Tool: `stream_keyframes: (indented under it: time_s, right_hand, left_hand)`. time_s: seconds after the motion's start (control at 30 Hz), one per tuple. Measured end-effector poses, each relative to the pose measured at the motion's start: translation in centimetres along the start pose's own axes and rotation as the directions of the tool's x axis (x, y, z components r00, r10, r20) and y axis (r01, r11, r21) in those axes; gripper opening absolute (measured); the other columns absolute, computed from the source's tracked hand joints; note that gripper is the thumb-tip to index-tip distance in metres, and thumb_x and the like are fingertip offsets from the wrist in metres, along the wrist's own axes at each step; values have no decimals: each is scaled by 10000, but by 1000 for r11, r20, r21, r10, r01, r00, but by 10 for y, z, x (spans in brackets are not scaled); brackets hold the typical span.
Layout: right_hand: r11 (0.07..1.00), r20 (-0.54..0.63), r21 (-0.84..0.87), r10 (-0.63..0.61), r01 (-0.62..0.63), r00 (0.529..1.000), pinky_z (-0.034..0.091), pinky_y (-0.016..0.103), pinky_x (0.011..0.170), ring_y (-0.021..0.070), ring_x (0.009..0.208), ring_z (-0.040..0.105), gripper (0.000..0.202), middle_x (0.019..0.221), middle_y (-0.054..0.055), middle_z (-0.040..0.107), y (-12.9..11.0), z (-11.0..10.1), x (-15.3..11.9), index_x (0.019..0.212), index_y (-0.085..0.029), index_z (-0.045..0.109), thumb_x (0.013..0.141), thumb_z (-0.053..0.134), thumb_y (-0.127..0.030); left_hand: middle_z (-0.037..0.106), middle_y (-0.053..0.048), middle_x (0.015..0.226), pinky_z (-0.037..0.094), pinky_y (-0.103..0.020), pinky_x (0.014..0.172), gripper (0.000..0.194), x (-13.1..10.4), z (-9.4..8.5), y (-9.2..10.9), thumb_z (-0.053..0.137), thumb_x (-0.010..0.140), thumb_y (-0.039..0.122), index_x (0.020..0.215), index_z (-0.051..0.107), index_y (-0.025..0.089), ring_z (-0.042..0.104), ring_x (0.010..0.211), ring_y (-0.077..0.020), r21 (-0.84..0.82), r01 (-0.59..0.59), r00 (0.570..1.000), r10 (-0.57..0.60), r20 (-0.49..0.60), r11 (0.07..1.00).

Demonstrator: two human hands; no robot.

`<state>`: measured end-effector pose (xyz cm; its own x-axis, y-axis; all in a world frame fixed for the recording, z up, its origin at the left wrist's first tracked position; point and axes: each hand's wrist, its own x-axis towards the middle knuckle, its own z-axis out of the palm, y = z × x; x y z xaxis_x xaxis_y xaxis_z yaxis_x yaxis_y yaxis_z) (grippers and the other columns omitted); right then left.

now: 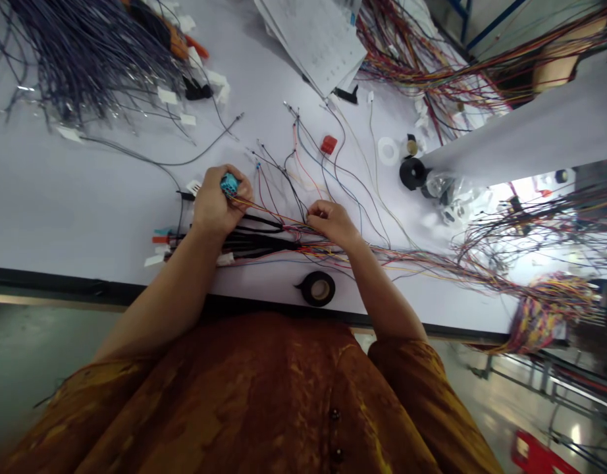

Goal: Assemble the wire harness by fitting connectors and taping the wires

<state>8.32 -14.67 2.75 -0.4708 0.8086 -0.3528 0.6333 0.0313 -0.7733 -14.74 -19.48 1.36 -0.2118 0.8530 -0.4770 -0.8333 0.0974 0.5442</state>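
Observation:
A round teal connector (229,185) sits in my left hand (215,205), the fingers wrapped around it. Orange and red wires (268,210) run from the connector toward my right hand (332,222). The right thumb and fingertips pinch together at the wires; which strand they grip is too small to tell. Below both hands lies the wire harness (264,243), partly wrapped in black sleeving. Several loose wires with metal terminal ends (261,143) fan out on the table beyond the hands. A red connector (328,145) lies past the right hand.
A roll of black tape (318,289) lies near the table's front edge. Dark wires (101,59) are heaped at the far left. Papers (318,46) lie at the back, with more wire bundles (432,72) to the right. Another black tape roll (413,174) stands right of centre.

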Motion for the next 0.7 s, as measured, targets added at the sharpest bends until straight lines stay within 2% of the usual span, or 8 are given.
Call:
stream_keyframes:
  time_s: [0.07, 0.13, 0.23, 0.33, 0.4, 0.47, 0.57, 0.7]
  right_hand:
    - [999, -185, -42, -14, 6, 983, 404, 260, 649, 118, 649, 513, 61, 696, -21, 587, 0, 4, -3, 732, -189, 578, 722, 558, -246]
    - [997, -365, -77, -23, -6, 931, 405, 269, 663, 121, 654, 518, 38, 697, -20, 585, 1, 7, -4, 725, -198, 551, 728, 557, -236]
    - [996, -476, 86, 64, -26, 877, 394, 255, 602, 101, 570, 483, 52, 638, -38, 544, 5, 9, 5, 716, -208, 505, 739, 544, -234]
    - [892, -455, 451, 235, -5, 859, 335, 225, 489, 73, 469, 405, 62, 626, -65, 517, 8, 3, 18, 775, -226, 446, 773, 505, -247]
    - [791, -451, 607, 269, 72, 851, 320, 209, 462, 67, 457, 390, 109, 638, -79, 506, 7, -5, 24, 826, -243, 409, 797, 510, -271]
    - [735, -455, 656, 205, 171, 867, 365, 200, 484, 75, 499, 440, 157, 644, -80, 491, 2, -13, 25, 857, -256, 407, 819, 544, -322]
    - [703, -398, 658, 20, 270, 917, 411, 209, 490, 87, 550, 497, 204, 685, -58, 507, -16, -23, 17, 872, -263, 458, 839, 588, -416]
    - [734, -210, 617, -196, 285, 958, 239, 207, 356, 35, 423, 357, 170, 813, -27, 595, -41, -32, 2, 895, -235, 575, 830, 640, -378]
  left_hand:
    - [393, 6, 440, 244, -227, 385, 383, -1, 1, 0, 402, 935, 270, 568, 483, 199, 321, 382, -90, 5, -6, 1000, 6, 0, 1000]
    - [389, 6, 437, 243, -220, 378, 391, -1, 2, -1, 395, 939, 271, 566, 484, 198, 312, 379, -88, 19, -12, 1000, 12, -1, 1000]
    - [390, 4, 433, 244, -204, 370, 399, 0, 2, -2, 384, 938, 263, 560, 494, 195, 311, 376, -87, 38, -31, 999, 31, 12, 999]
    - [394, 3, 432, 236, -190, 368, 406, 1, 0, -2, 342, 930, 236, 562, 507, 187, 310, 374, -86, 51, -51, 998, 49, 42, 997]
    - [400, 5, 435, 242, -187, 369, 395, 1, -1, -2, 342, 926, 236, 571, 507, 186, 317, 378, -87, 59, -47, 998, 45, 43, 997]
    - [403, 4, 435, 248, -191, 367, 396, 2, -2, -2, 334, 928, 238, 571, 499, 186, 326, 379, -89, 62, -45, 999, 43, 33, 997]
    - [406, 7, 434, 264, -191, 370, 412, 2, -1, -2, 323, 943, 242, 566, 480, 187, 345, 374, -87, 51, -34, 999, 34, -6, 998]
    - [414, 15, 437, 293, -182, 380, 388, 3, 0, -2, 374, 946, 249, 573, 464, 192, 384, 378, -80, 39, -21, 999, 22, -39, 999]
